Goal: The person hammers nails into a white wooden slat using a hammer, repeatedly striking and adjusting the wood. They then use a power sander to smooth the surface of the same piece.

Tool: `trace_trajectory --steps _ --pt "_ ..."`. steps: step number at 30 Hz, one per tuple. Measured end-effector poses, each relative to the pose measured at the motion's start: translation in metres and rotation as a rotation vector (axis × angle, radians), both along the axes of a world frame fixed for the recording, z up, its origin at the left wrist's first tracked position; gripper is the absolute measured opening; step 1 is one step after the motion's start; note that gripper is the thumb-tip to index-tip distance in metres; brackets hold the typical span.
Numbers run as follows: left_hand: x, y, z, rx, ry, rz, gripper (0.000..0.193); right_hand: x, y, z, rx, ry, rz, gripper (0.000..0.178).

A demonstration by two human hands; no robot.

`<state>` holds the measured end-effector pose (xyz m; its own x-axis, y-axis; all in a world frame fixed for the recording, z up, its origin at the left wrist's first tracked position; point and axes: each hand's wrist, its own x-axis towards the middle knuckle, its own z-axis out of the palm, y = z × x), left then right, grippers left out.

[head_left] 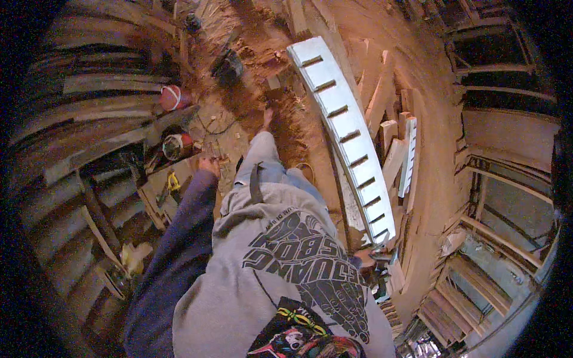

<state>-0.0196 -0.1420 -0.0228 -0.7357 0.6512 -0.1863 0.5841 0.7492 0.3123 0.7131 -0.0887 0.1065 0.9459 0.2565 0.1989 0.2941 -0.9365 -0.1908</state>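
To my right lies a long pale board [352,140] with a row of dark slots cut across its face. My right hand [365,258] is at the board's near end, its fingers curled and partly hidden. Whatever it may hold there is too small and dark to name. On the left, my left hand [209,165] is low beside a red container [177,145] with a pale top. Its fingers are too blurred to show whether they grip anything.
Beyond the red container is a red bucket [173,98]. A yellow-handled tool [173,182] lies left of my arm. A second slotted piece [409,158] and several wood offcuts [391,161] lie right of the long board. Sawdust covers the floor [286,119]; planks are stacked [453,310] at lower right.
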Motion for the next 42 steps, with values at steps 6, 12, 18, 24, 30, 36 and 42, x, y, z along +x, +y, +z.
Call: trace_trajectory --steps 6,12,18,24,30,36,42 --pt "0.064 -0.084 0.025 0.047 -0.219 0.343 0.032 -0.030 -0.007 -0.003 -0.095 -0.159 0.232 0.066" --pt "0.060 -0.137 0.001 0.002 -0.416 0.467 0.032 -0.018 0.005 0.005 -0.215 -0.010 0.234 0.067" --pt "0.040 -0.115 0.026 0.291 -1.223 0.762 0.021 0.002 0.003 0.005 -0.252 0.071 0.290 0.068" --pt "0.036 -0.094 0.067 0.414 -1.542 0.934 0.014 -0.025 -0.006 0.050 0.030 0.303 0.210 0.070" --pt "0.046 -0.064 0.122 0.346 -1.496 0.869 0.024 -0.073 -0.031 0.091 0.382 0.298 0.509 0.061" --pt "0.121 -0.037 0.194 0.466 -1.991 0.424 0.049 -0.205 -0.005 0.143 0.045 0.686 1.272 0.030" --pt "0.170 -0.068 0.200 0.416 -2.187 0.607 0.060 -0.417 -0.028 0.141 -0.429 0.997 1.612 0.048"
